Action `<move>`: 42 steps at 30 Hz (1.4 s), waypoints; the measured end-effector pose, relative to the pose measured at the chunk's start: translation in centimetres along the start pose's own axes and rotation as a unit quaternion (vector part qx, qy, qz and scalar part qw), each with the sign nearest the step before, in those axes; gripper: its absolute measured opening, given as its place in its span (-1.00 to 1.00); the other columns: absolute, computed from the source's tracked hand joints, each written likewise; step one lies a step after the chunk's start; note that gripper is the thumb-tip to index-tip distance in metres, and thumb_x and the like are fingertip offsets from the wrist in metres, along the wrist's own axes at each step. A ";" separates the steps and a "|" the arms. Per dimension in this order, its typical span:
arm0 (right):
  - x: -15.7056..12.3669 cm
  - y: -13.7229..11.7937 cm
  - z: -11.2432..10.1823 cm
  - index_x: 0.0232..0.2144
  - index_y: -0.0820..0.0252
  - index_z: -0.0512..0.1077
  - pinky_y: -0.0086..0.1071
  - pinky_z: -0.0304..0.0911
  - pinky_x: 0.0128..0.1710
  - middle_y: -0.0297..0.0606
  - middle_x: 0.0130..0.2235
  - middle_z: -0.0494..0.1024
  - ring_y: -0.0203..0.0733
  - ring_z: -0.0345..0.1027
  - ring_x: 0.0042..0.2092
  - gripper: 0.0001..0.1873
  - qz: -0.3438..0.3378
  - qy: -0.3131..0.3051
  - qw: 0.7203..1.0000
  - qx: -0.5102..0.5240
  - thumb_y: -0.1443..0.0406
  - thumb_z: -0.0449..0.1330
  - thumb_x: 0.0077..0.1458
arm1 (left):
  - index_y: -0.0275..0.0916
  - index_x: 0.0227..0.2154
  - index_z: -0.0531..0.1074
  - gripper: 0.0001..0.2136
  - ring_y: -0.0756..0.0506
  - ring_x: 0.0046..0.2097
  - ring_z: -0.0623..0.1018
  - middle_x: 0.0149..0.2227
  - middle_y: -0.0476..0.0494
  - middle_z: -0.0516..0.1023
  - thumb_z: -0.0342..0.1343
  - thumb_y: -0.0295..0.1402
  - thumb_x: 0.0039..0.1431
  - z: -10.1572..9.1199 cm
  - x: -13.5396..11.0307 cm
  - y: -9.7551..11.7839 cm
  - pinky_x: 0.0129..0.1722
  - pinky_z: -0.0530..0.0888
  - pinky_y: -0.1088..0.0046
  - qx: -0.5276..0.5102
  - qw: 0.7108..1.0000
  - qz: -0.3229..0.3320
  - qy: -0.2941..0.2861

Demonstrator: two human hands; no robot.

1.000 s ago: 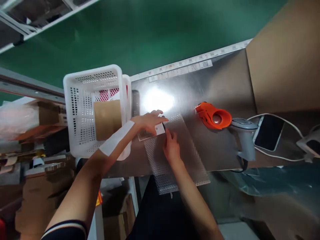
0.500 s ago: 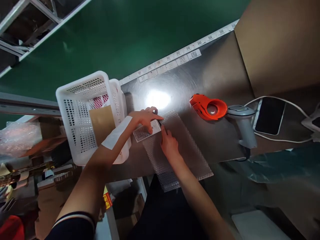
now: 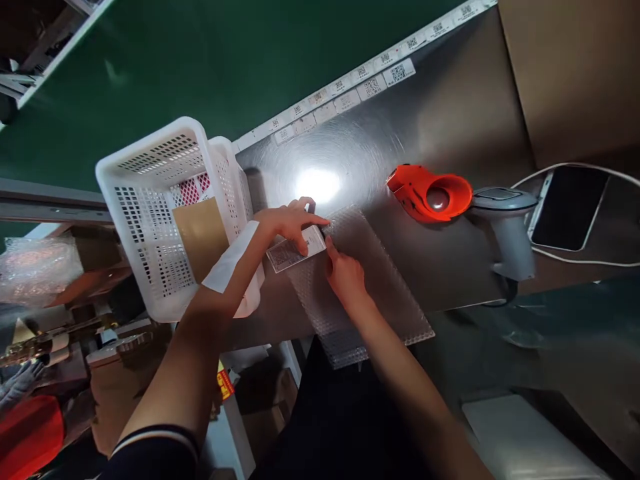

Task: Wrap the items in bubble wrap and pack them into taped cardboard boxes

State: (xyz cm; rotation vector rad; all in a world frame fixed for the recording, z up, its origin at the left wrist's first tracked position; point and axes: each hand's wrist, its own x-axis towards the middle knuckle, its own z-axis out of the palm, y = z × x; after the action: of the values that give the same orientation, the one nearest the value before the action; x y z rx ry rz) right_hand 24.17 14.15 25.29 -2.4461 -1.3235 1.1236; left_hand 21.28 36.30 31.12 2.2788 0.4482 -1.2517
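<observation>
My left hand (image 3: 290,225) is closed over a small flat box (image 3: 316,241) with a white printed face, its thumb on top and index finger stretched towards the box's right end. A white patch (image 3: 231,259) covers that forearm near the wrist. Beneath the box and both hands lies a bubble wrap sheet or bag (image 3: 385,287), its near end hanging over the table edge. My right hand (image 3: 346,275) rests above the bubble wrap, index finger pointing at the box's right end and the other fingers curled. What those curled fingers hold, if anything, is hidden.
Left of the hands stands a white plastic basket (image 3: 213,163) with a brown cardboard piece (image 3: 203,233) inside. An orange tape dispenser (image 3: 430,195), a grey scanner (image 3: 511,230) and a phone (image 3: 569,208) with a white cable lie rightward. A large cardboard box (image 3: 575,80) stands behind.
The camera view has shifted slightly, moving the basket leftward and the dispenser, scanner and phone rightward in the picture. Both hands keep nearly the same places at the box.
</observation>
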 end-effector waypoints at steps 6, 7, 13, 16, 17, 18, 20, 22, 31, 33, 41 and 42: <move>-0.2 0.2 0.5 0.51 -0.03 -0.08 -0.32 0.41 -0.19 -0.09 -0.02 0.65 -0.07 0.58 -0.13 -0.33 0.015 0.012 1.000 -0.003 0.22 -0.08 0.44 | 0.16 0.40 0.17 -0.07 -0.37 0.41 0.14 0.52 -0.05 -0.19 0.40 -0.07 -0.07 0.2 0.0 -0.3 0.38 0.22 0.04 0.004 1.000 0.005 0.004; -0.2 0.2 0.5 0.51 -0.04 -0.08 -0.33 0.41 -0.19 -0.10 -0.01 0.65 -0.08 0.58 -0.13 -0.33 0.016 0.014 1.000 -0.003 0.21 -0.07 0.44 | 0.11 0.41 0.15 -0.07 -0.37 0.41 0.13 0.52 -0.08 -0.19 0.38 -0.07 -0.05 0.2 0.0 -0.3 0.37 0.22 0.04 0.006 1.000 0.007 0.004; -0.1 0.1 0.7 0.51 -0.09 -0.14 -0.28 0.45 -0.15 -0.13 0.00 0.64 -0.06 0.58 -0.10 -0.30 0.029 0.014 0.999 -0.007 0.22 -0.07 0.42 | 0.26 0.38 0.20 -0.03 -0.40 0.43 0.12 0.52 0.04 -0.19 0.42 0.00 -0.17 0.0 0.2 -0.7 0.37 0.28 0.13 -0.015 1.000 0.009 -0.014; -0.1 -0.1 0.6 0.52 -0.10 -0.20 -0.26 0.46 -0.14 -0.13 0.00 0.64 -0.05 0.58 -0.11 -0.25 0.028 0.008 0.999 -0.015 0.24 -0.02 0.40 | 0.24 0.38 0.19 -0.01 -0.43 0.45 0.07 0.52 0.02 -0.21 0.43 0.01 -0.19 0.1 0.5 -0.9 0.39 0.23 0.07 -0.015 1.000 0.017 -0.010; -0.1 -0.1 0.6 0.52 -0.09 -0.20 -0.25 0.47 -0.14 -0.12 0.01 0.63 -0.05 0.59 -0.10 -0.22 0.027 0.007 0.999 -0.017 0.25 0.00 0.39 | 0.24 0.38 0.20 -0.01 -0.43 0.46 0.04 0.52 0.03 -0.20 0.43 0.01 -0.20 0.1 0.6 -1.0 0.40 0.21 0.06 -0.015 1.000 0.021 -0.008; -0.2 -0.2 0.5 0.52 -0.08 -0.20 -0.25 0.47 -0.13 -0.11 0.02 0.63 -0.04 0.59 -0.09 -0.20 0.027 0.006 0.999 -0.018 0.26 0.03 0.37 | 0.24 0.38 0.20 -0.01 -0.43 0.46 0.02 0.52 0.03 -0.20 0.42 0.01 -0.20 0.2 0.6 -1.0 0.40 0.19 0.05 -0.015 1.000 0.026 -0.005; -0.3 -0.3 0.5 0.52 -0.05 -0.22 -0.25 0.47 -0.12 -0.10 0.03 0.63 -0.03 0.59 -0.08 -0.16 0.028 -0.001 0.999 -0.018 0.26 0.08 0.35 | 0.23 0.38 0.21 -0.02 -0.43 0.47 0.01 0.51 0.04 -0.17 0.41 0.01 -0.19 0.2 0.7 -1.1 0.41 0.17 0.05 -0.013 0.999 0.031 -0.001; -0.3 -0.4 0.6 0.52 -0.05 -0.23 -0.23 0.48 -0.10 -0.08 0.03 0.63 -0.02 0.59 -0.07 -0.14 0.032 -0.007 0.999 -0.018 0.26 0.10 0.34 | 0.22 0.38 0.21 -0.02 -0.42 0.46 0.04 0.49 0.04 -0.14 0.41 0.01 -0.19 0.3 0.7 -1.1 0.41 0.18 0.06 -0.012 1.000 0.027 0.001; -1.0 0.1 1.0 0.51 0.00 -0.13 -0.20 0.50 -0.13 -0.11 -0.07 0.66 0.02 0.61 -0.10 -0.15 0.038 -0.011 0.999 -0.012 0.32 0.11 0.30 | 0.14 0.37 0.25 -0.01 -0.43 0.46 0.04 0.45 -0.03 -0.15 0.44 -0.02 -0.22 0.5 1.0 -1.5 0.41 0.14 -0.01 -0.022 0.999 0.024 0.005; -2.0 0.6 1.3 0.52 0.00 -0.14 -0.20 0.50 -0.14 -0.11 -0.08 0.67 0.02 0.61 -0.11 -0.14 0.045 -0.016 0.999 -0.015 0.34 0.11 0.29 | 0.15 0.37 0.25 -0.01 -0.43 0.46 0.03 0.46 -0.03 -0.17 0.44 0.00 -0.22 0.5 0.9 -1.5 0.42 0.13 0.00 -0.024 0.999 0.024 0.006; -7.5 4.1 3.8 0.50 -0.10 -0.06 -0.28 0.47 -0.26 -0.18 -0.10 0.67 -0.06 0.60 -0.23 -0.21 0.076 -0.041 0.996 -0.035 0.33 0.07 0.31 | 0.18 0.36 0.27 -0.04 -0.42 0.46 0.03 0.49 0.00 -0.21 0.42 0.00 -0.21 0.3 0.7 -1.4 0.40 0.17 0.04 -0.032 0.999 0.018 -0.001; -8.2 4.6 4.2 0.49 -0.09 -0.03 -0.30 0.46 -0.28 -0.19 -0.12 0.68 -0.07 0.60 -0.24 -0.22 0.076 -0.038 0.996 -0.037 0.33 0.07 0.31 | 0.18 0.36 0.27 -0.03 -0.43 0.45 0.04 0.49 0.00 -0.21 0.42 0.01 -0.22 0.3 0.7 -1.3 0.39 0.19 0.04 -0.032 0.999 0.017 -0.001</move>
State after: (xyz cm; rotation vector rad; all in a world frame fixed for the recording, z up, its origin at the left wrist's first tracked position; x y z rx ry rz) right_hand 21.65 4.22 24.73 -2.6209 -1.2363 1.2349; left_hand 20.74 37.23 30.06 2.2228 0.4410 -1.2063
